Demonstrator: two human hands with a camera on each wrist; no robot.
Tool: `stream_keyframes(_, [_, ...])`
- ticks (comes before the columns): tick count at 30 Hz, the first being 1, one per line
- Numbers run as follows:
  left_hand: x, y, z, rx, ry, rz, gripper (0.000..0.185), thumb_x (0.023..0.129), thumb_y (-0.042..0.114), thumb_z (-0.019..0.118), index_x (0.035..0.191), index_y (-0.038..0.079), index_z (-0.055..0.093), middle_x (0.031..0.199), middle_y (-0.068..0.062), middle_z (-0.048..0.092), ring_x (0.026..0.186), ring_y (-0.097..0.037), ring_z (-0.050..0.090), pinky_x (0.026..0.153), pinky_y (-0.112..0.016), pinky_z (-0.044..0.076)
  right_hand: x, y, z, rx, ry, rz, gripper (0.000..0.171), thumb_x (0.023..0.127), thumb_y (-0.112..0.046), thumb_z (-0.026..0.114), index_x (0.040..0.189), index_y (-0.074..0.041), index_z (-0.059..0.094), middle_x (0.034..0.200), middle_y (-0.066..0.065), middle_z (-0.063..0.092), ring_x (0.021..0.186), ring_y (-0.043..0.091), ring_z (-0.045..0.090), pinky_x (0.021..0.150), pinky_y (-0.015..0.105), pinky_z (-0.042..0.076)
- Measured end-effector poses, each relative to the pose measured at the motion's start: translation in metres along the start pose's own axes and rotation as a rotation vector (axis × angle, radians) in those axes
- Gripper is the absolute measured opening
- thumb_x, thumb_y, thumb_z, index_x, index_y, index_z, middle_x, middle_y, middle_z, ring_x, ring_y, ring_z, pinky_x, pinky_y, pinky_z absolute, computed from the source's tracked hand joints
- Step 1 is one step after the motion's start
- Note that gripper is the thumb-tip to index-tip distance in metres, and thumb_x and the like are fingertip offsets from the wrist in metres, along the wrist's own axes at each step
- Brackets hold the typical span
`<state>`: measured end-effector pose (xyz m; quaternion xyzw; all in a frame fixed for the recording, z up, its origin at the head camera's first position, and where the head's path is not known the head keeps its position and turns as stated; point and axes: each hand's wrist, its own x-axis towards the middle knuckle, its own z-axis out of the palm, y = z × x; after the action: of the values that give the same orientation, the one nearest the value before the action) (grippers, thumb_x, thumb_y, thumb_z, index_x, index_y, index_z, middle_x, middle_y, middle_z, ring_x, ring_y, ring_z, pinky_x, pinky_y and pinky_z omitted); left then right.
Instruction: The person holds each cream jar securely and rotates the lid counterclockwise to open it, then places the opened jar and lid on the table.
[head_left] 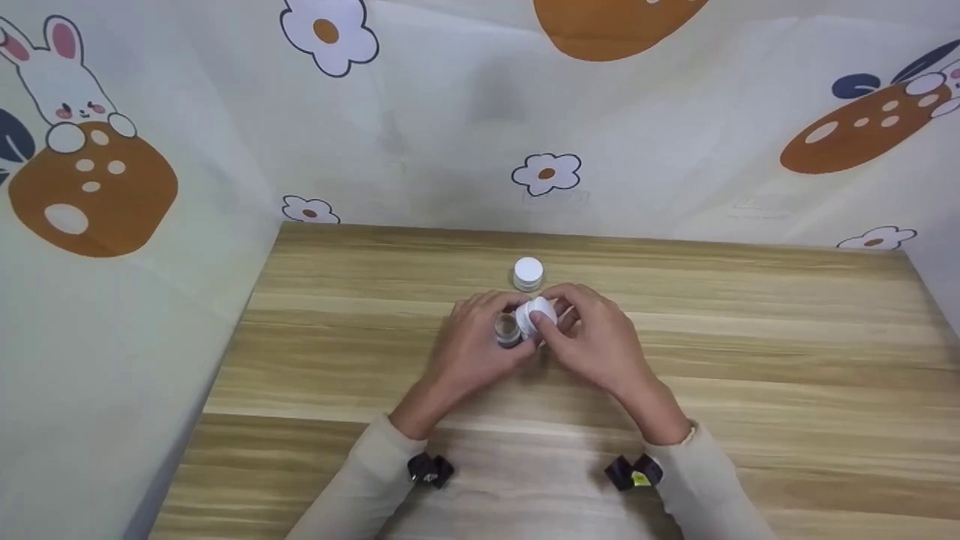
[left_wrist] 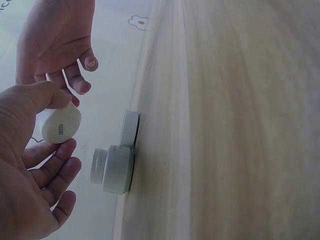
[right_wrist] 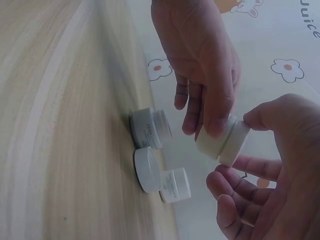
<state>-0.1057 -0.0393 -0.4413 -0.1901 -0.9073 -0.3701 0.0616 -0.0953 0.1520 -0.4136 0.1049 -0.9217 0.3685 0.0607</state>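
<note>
Both hands hold one small white cream jar (head_left: 537, 316) above the table, tilted on its side. My left hand (head_left: 478, 337) grips the jar's body, its thumb laid along it; dark print shows on the jar's base (left_wrist: 61, 125) in the left wrist view. With thumb and fingertips, my right hand (head_left: 600, 337) pinches the lid end (right_wrist: 234, 145). Below the hands stands a lidless jar (right_wrist: 145, 128), its threaded neck bare. Right against it lies a loose white lid (right_wrist: 145, 170). Another white jar (head_left: 528, 274), with its lid on, stands just behind the hands.
The wood-grain table (head_left: 315, 360) meets a pale patterned cloth (head_left: 450, 135) at its back and sides. Black wrist devices (head_left: 430, 470) sit at both sleeve cuffs.
</note>
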Motion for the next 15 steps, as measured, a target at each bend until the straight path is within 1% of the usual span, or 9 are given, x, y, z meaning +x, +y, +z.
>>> stream_keyframes(5, [-0.0001, -0.0012, -0.0004, 0.004, 0.002, -0.001, 0.049, 0.085, 0.039, 0.084, 0.129, 0.020, 0.073, 0.124, 0.003, 0.078, 0.123, -0.020, 0.068, 0.102, -0.044, 0.050, 0.0009, 0.0000, 0.0002, -0.007, -0.010, -0.006, 0.034, 0.096, -0.032, 0.075, 0.125, -0.013, 0.073, 0.099, 0.003, 0.075, 0.085, 0.017, 0.073, 0.077, 0.042, 0.059])
stream_keyframes(7, [-0.0005, -0.0009, -0.0009, -0.001, 0.007, -0.008, 0.049, 0.084, 0.037, 0.084, 0.129, 0.020, 0.073, 0.123, 0.003, 0.078, 0.122, -0.020, 0.068, 0.103, -0.044, 0.050, 0.0013, 0.0000, 0.0003, 0.002, -0.010, 0.013, 0.037, 0.098, -0.035, 0.072, 0.129, -0.013, 0.072, 0.099, 0.003, 0.076, 0.086, 0.017, 0.075, 0.077, 0.043, 0.059])
stream_keyframes(9, [-0.0009, -0.0003, -0.0017, -0.010, 0.015, -0.012, 0.048, 0.084, 0.035, 0.084, 0.128, 0.020, 0.073, 0.121, 0.002, 0.078, 0.120, -0.020, 0.069, 0.104, -0.044, 0.050, 0.0013, -0.0001, 0.0000, 0.009, -0.004, 0.039, 0.039, 0.100, -0.039, 0.070, 0.129, -0.014, 0.071, 0.097, 0.002, 0.077, 0.086, 0.016, 0.075, 0.077, 0.043, 0.059])
stream_keyframes(12, [-0.0008, 0.0007, -0.0022, -0.016, 0.019, -0.011, 0.047, 0.083, 0.033, 0.084, 0.127, 0.020, 0.073, 0.120, 0.002, 0.078, 0.117, -0.021, 0.069, 0.106, -0.045, 0.050, 0.0011, 0.0000, -0.0007, 0.014, 0.008, 0.076, 0.035, 0.101, -0.044, 0.068, 0.120, -0.016, 0.075, 0.091, 0.000, 0.076, 0.081, 0.015, 0.073, 0.072, 0.040, 0.056])
stream_keyframes(15, [-0.0007, 0.0012, -0.0020, -0.013, 0.013, -0.007, 0.048, 0.084, 0.034, 0.084, 0.128, 0.020, 0.073, 0.120, 0.003, 0.078, 0.116, -0.021, 0.069, 0.106, -0.045, 0.050, 0.0005, -0.0002, -0.0007, 0.007, 0.016, 0.079, 0.029, 0.099, -0.044, 0.071, 0.109, -0.018, 0.076, 0.083, -0.002, 0.074, 0.075, 0.013, 0.069, 0.068, 0.036, 0.053])
